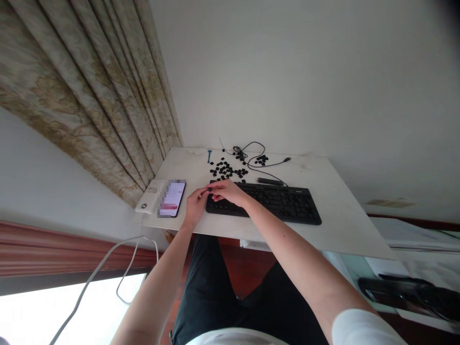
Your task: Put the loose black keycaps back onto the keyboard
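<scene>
The keycap [210, 189] sits pinched between both hands' fingertips [207, 189].

Black across the keyboard [287, 203], likewise over the scattered keycaps [224, 170], the small piece [210, 189] between the fingertips and the looped cable [266, 167]. Plain blue on the little tool [209, 156]. Off-white over the desk [341, 211], pale grey across the wall [287, 72], with a tan patch [391, 203] low at the right. Pale lilac on the phone screen [172, 196], with a reddish-pink bar near its bottom and a dark edge. Beige-grey, patterned with golden-tan flowers and leaves, on the curtain [100, 81]. Reddish brown over the floor [247, 268], very dark on the trousers [212, 287], white on the sleeve [362, 330].
</scene>
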### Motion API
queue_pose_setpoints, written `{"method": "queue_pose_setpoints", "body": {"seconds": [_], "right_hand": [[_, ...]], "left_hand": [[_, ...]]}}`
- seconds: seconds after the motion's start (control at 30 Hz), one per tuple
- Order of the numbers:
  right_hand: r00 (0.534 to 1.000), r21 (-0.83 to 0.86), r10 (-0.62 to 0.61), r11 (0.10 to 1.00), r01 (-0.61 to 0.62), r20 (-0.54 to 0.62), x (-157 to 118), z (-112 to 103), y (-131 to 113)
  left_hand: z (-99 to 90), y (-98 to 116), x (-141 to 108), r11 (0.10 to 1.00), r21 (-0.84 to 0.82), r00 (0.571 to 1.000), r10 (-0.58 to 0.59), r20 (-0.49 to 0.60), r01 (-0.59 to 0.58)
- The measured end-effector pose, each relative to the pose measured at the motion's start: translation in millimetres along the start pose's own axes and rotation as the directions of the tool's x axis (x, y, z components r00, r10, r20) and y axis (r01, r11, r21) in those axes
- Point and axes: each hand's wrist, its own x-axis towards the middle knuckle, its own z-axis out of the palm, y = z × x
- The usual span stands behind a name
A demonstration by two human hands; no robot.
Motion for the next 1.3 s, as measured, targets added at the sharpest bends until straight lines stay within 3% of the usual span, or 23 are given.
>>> {"method": "queue_pose_setpoints", "body": {"seconds": [0.17, 0.33, 0.47, 0.8, 1.1, 1.3], "right_hand": [[0.998, -0.054, -0.052, 0.997, 0.051, -0.019, 0.5, -2.7, 4.4], [0.957, -0.1, -0.093, 0.993, 0.068, -0.276, 2.8, -17.6, 8.4], [0.927, -0.092, -0.097, 0.993, 0.067, -0.364, 2.8, -27.1, 10.2], [0.944, -0.025, -0.087, 0.996, 0.083, -0.317, 6.2, -26.3, 10.8], [0.948, -0.019, -0.056, 0.998, 0.052, -0.314, 7.9, -21.0, 9.9], [0.957, 0.005, -0.054, 0.998, 0.058, -0.286, 11.1, -18.5, 12.1]], "left_hand": [[-1.3, -1.7, -1.7, 1.0, -0.017, 1.0, -0.011, 0.024, 0.012], [-1.5, -0.5, -4.7, 0.996, 0.012, 0.995, -0.093, 0.047, 0.092], [-1.8, 1.0, -4.2, 0.996, 0.032, 0.994, -0.081, 0.072, 0.079], [-0.5, 2.4, -1.8, 0.995, 0.037, 0.992, -0.09, 0.087, 0.087], [-16.4, -12.8, 2.2, 0.947, -0.238, 0.976, -0.196, 0.098, 0.214], [-18.4, -19.4, 4.2, 0.897, -0.376, 0.973, -0.206, 0.109, 0.232]]}}
